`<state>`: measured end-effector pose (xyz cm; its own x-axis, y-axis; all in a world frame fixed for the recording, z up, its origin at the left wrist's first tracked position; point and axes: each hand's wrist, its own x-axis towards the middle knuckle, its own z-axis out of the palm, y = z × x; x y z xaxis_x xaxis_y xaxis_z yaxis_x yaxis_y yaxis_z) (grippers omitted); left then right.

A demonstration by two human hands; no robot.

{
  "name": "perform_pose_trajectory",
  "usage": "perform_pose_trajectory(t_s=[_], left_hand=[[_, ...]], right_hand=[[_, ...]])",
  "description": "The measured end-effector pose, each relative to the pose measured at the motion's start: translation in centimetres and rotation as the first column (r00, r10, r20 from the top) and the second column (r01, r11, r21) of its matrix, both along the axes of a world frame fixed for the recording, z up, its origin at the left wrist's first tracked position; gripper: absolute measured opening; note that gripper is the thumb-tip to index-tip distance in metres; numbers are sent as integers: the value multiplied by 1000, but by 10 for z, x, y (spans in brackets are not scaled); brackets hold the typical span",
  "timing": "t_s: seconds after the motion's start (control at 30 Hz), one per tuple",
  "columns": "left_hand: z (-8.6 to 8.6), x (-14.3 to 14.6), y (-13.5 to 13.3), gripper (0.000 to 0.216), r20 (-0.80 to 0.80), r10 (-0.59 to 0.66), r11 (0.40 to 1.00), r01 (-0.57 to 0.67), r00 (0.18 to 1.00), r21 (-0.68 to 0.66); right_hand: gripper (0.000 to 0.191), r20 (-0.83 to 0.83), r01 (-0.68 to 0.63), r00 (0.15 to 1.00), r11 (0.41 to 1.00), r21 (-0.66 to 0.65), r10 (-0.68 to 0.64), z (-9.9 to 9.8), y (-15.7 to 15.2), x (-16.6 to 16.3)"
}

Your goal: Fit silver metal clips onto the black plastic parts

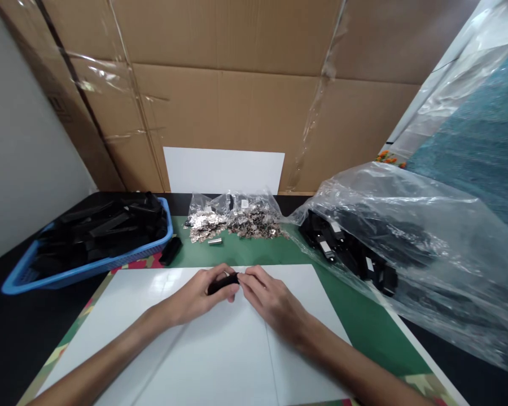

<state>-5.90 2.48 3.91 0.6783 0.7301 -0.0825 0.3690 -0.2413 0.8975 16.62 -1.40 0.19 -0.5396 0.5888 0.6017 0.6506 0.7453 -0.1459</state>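
My left hand is closed around a small, dark, elongated black plastic piece, held just above the white board. The fingers of my right hand are pressed together at the right end of that piece. Whatever they pinch is too small or too hidden to make out. Beyond my hands, two clear bags spill small metal pieces and more shiny metal bits onto the green mat. A short silver cylinder lies in front of them.
To the left, a blue basket is heaped with black plastic parts, and a single black part lies beside it. A large clear plastic bag with black parts spreads along the right. Cardboard stands behind.
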Motion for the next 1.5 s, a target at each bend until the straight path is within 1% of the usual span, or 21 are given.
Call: perform_pose_trajectory(t_s=[0.07,0.1,0.2,0.27,0.33,0.4,0.5,0.6,0.7,0.77,0.83,0.93,1.07,1.17,1.2,1.27,1.33,1.4,1.5], left_hand=[[0,0,0,37,-16,11,999,-10,1000,35],[0,0,0,37,-12,8,1000,-8,1000,29],[1,0,1,38,26,-18,999,19,1000,-46],[1,0,2,39,28,-20,998,22,999,-65],[0,1,1,40,-5,-12,1000,12,1000,-14],[-2,1,0,40,-50,0,997,4,999,73],[-6,1,-3,40,-93,26,987,-11,995,162],[-9,1,-5,41,-88,50,981,-33,995,190],[-10,1,-5,41,-82,67,979,-50,994,199],[-9,1,-5,41,-92,64,981,-45,994,191],[-8,2,-5,41,-107,52,983,-33,993,180],[-2,3,-7,41,-117,47,984,-26,992,179],[5,4,-12,44,-156,32,972,5,987,235],[2,4,-17,38,-197,39,933,35,980,357],[-1,4,-17,36,-202,51,906,40,978,421],[-8,3,-19,37,-206,87,831,43,975,554],[-13,4,-19,39,-211,127,758,43,969,651],[-17,4,-19,40,-217,156,723,39,964,690],[-18,5,-18,38,-218,185,714,21,958,699]], right_hand=[[22,35,5,999,1000,-3,-5,-1,0,0],[21,33,10,999,1000,-15,-9,-1,0,0],[21,-1,4,1000,999,-45,-4,3,-1,0],[24,-12,-2,1000,999,-49,1,7,-3,-1],[27,-21,8,1000,999,-49,-9,9,-5,-2],[31,-35,24,999,999,-47,-26,9,-7,-2],[31,-53,26,998,997,-76,-30,7,-5,-2],[29,-107,23,994,993,-113,-35,5,-2,-2],[29,-127,62,989,994,-88,-72,5,-1,-2],[24,-137,106,984,991,-78,-116,6,-1,-3],[18,-172,138,973,985,-103,-155,7,-2,-4],[15,-224,140,960,981,-138,-169,7,-1,-5],[16,-289,124,943,980,-154,-164,5,0,-7],[19,-307,150,930,970,-192,-205,5,0,-7],[20,-302,160,929,967,-198,-215,5,-1,-7],[18,-281,167,934,966,-198,-219,6,-2,-8],[15,-262,163,942,970,-183,-208,7,-3,-8],[14,-257,158,946,973,-167,-197,7,-3,-8],[13,-281,132,944,979,-155,-172,7,-1,-8]])
